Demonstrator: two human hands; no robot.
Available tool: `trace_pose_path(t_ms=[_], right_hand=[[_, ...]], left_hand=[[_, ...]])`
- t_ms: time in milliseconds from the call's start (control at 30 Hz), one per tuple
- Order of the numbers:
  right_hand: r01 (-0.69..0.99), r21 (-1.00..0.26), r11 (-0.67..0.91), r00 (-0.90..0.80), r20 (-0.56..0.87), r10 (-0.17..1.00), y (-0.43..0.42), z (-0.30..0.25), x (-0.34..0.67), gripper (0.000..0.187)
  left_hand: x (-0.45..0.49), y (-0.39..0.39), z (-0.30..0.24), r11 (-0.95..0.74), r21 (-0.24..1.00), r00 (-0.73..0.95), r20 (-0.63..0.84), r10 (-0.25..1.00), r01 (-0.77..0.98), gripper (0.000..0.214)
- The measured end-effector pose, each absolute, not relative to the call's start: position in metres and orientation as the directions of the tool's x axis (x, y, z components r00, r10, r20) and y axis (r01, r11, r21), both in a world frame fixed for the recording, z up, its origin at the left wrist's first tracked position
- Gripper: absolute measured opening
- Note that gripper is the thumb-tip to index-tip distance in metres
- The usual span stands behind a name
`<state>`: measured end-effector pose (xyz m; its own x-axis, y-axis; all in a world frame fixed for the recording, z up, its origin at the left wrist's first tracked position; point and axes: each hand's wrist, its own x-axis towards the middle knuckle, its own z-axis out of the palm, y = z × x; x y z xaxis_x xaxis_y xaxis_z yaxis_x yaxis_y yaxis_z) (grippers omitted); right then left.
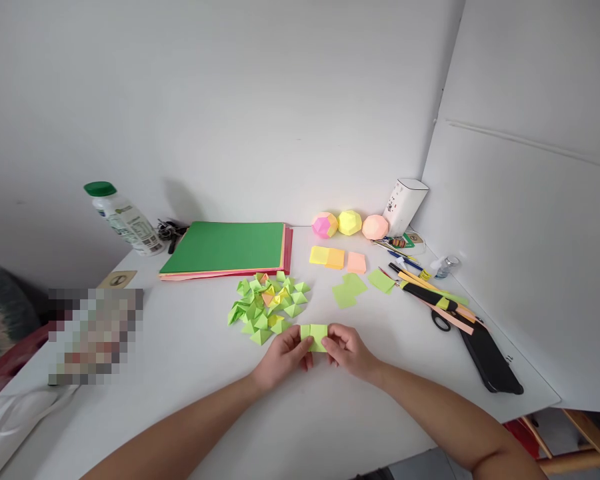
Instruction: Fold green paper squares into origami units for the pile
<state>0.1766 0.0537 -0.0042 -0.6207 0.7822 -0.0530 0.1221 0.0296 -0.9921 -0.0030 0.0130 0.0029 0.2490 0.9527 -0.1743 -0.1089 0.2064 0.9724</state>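
Observation:
Between my two hands is a small light green paper square [319,335], with a crease or fold line near its left side. My left hand [286,352] pinches its left edge, thumb on the face. On the other side my right hand [349,351] grips the right edge the same way. Just beyond my left hand lies a heap of folded green paper pieces [260,308], with a few yellow and orange ones among them. Loose green paper squares [349,291] rest past my right hand, and another green square [381,281] is farther right.
Yellow and orange sticky note pads [327,257] lie behind the squares, near faceted paper balls [349,223]. A stack of coloured sheets [225,248] and a bottle [130,223] stand back left. Pens, a cutter [425,293] and a black case [490,360] line the right edge.

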Motion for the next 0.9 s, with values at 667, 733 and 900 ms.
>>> trace_pose_path(t_ms=[667, 733, 900], right_hand=[[-0.039, -0.925, 0.377, -0.689, 0.298, 0.661, 0.053, -0.0103, 0.1766, 0.016], [-0.073, -0.919, 0.386, -0.692, 0.326, 0.644, 0.0542, -0.0121, 0.1766, 0.016], [-0.048, -0.875, 0.483, -0.654, 0.393, 0.647, 0.0573, -0.0142, 0.1774, 0.017]], left_hand=[[-0.0063, 0.0132, -0.0011, 0.303, 0.947, 0.221, -0.276, 0.936, -0.102, 0.035], [-0.0071, 0.0134, -0.0021, 0.324, 0.944, 0.221, -0.303, 0.927, -0.065, 0.036], [-0.0078, 0.0135, -0.0025, 0.319, 0.948, 0.255, -0.302, 0.919, -0.027, 0.037]])
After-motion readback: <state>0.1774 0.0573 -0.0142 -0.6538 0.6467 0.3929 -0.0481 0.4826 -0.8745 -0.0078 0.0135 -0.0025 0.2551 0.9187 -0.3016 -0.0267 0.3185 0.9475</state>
